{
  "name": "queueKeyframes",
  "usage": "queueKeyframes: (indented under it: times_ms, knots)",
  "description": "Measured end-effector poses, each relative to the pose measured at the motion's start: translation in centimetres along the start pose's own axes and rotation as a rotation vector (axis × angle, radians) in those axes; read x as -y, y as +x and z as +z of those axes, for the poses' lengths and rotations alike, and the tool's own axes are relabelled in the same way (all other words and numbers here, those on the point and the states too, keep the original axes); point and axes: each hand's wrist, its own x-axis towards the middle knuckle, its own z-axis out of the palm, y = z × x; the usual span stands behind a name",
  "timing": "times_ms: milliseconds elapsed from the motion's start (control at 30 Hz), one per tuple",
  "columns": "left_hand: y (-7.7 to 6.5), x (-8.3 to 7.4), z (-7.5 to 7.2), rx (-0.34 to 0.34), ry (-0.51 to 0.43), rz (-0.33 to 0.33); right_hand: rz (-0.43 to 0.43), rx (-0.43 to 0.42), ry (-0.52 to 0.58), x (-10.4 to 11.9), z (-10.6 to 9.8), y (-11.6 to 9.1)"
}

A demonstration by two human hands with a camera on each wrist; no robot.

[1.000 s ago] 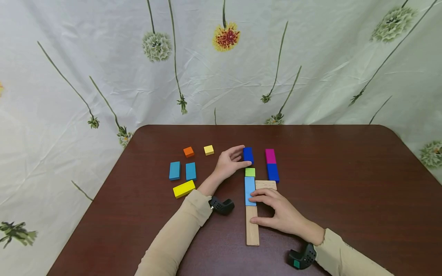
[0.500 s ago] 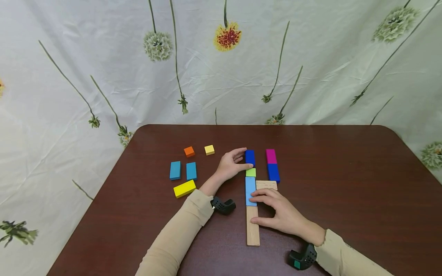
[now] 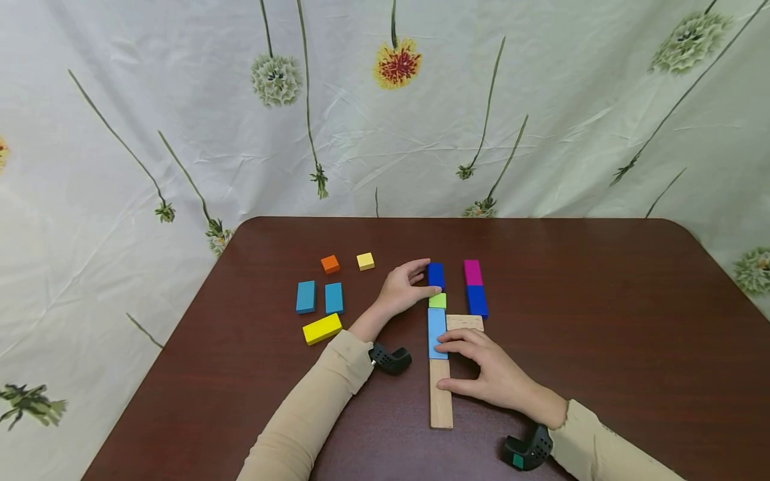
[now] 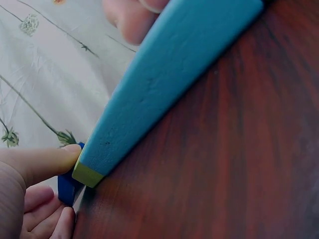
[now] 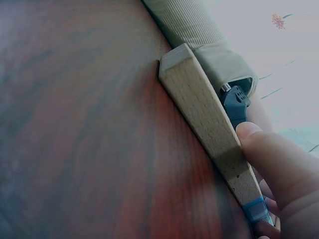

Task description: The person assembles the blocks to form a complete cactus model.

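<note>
The right grip [image 3: 490, 367], loosely spread, touches the wooden plank [image 3: 441, 407] and light-blue block [image 3: 436, 324], apparently steadying them on the bench [image 3: 601, 300]. Just past the lime-green block [image 3: 438, 300], the left grip [image 3: 398, 287] pinches the dark-blue block [image 3: 436, 275], seemingly to line it up.

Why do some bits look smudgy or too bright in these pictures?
Head view: mostly clear, with a soft sheen on the table. Left wrist view: the light blue block looks stretched up close, and the table grain is smudgy. Right wrist view: smudgy table at left, pale washed-out cloth, a dark shadow on the wooden block. The cause isn't shown.
</note>
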Motion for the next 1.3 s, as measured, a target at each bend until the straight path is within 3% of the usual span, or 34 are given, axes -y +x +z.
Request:
queueKeyframes:
  times_ms: [333, 600, 1300]
  knots:
    - [-0.08, 0.03, 0.09, -0.010, 0.062, 0.062, -0.004, -0.004, 0.002, -0.10, 0.05, -0.03]
    - [0.00, 0.33, 0.22, -0.004, 0.186, 0.141, -0.002, -0.007, 0.002, -0.16, 0.06, -0.07]
    - [-0.32, 0.27, 0.05, 0.022, 0.225, 0.164, 0.004, 0.002, 0.001, -0.26, 0.05, -0.02]
